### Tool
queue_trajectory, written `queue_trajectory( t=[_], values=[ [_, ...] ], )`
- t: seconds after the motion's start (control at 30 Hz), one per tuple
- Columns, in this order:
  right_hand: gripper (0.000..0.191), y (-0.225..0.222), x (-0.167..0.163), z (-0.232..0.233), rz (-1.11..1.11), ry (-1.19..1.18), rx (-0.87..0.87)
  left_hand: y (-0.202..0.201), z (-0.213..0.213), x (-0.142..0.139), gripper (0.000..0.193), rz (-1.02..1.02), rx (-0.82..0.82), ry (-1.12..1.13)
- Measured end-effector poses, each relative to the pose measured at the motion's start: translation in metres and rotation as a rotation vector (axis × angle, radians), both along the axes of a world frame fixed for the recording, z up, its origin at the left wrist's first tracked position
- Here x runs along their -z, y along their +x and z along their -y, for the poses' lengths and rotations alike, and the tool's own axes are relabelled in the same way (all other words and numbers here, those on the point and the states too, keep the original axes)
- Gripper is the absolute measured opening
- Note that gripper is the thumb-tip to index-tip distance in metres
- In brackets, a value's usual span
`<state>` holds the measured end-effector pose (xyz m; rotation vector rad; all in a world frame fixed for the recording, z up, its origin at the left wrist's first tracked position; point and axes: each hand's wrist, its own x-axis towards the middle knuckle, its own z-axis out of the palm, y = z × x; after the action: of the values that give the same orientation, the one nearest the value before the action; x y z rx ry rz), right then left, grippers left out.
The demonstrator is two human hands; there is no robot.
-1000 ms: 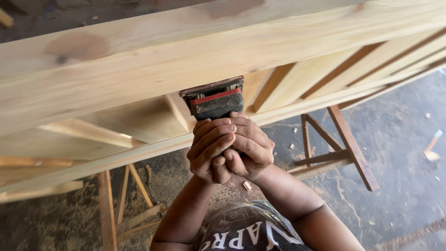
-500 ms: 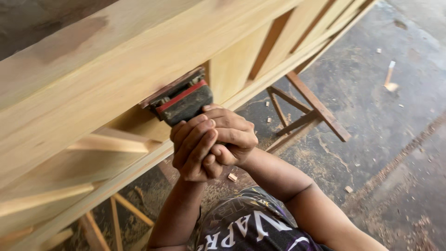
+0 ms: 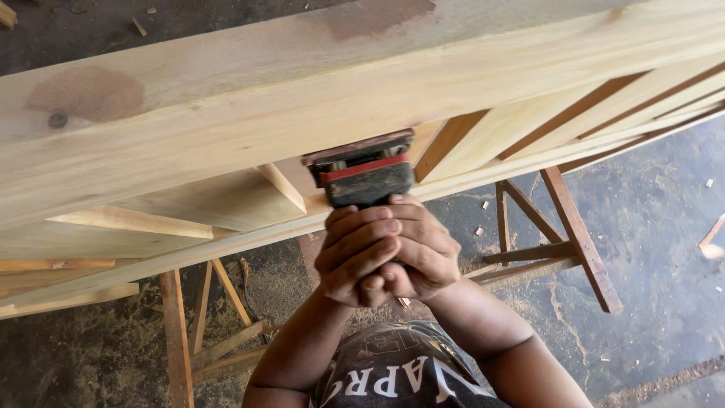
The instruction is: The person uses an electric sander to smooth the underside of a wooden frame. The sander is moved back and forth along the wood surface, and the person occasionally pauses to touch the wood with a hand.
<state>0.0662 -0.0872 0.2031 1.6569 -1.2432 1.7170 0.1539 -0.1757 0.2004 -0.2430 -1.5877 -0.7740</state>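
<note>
A large pale wooden frame (image 3: 302, 98) lies across the view on trestles. A dark hand sander (image 3: 364, 172) with a red band presses against the frame's near edge. Both hands wrap the sander's handle from below. My left hand (image 3: 355, 253) sits in front, fingers curled over the grip. My right hand (image 3: 427, 249) closes around the same grip beside it, touching the left. The sander's underside pad is hidden against the wood.
Slanted slats (image 3: 521, 121) run inside the frame to the right. A wooden trestle (image 3: 578, 234) stands at the right and another trestle (image 3: 177, 332) at the lower left. Sawdust and wood chips lie on the dark concrete floor (image 3: 657, 227).
The sander and both hands have slid along the frame's edge, first left, then back right. The view has swung with them.
</note>
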Motion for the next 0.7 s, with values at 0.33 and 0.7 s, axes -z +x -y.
queue_trajectory(
  t=[0.33, 0.7],
  values=[
    [0.041, -0.028, 0.022, -0.016, 0.104, -0.125, 0.115, -0.023, -0.007, 0.003, 0.039, 0.119, 0.082, -0.147],
    [0.035, -0.004, 0.091, 0.008, 0.104, -0.045, 0.143, -0.010, 0.007, 0.083, 0.039, 0.103, 0.007, -0.089]
  ],
)
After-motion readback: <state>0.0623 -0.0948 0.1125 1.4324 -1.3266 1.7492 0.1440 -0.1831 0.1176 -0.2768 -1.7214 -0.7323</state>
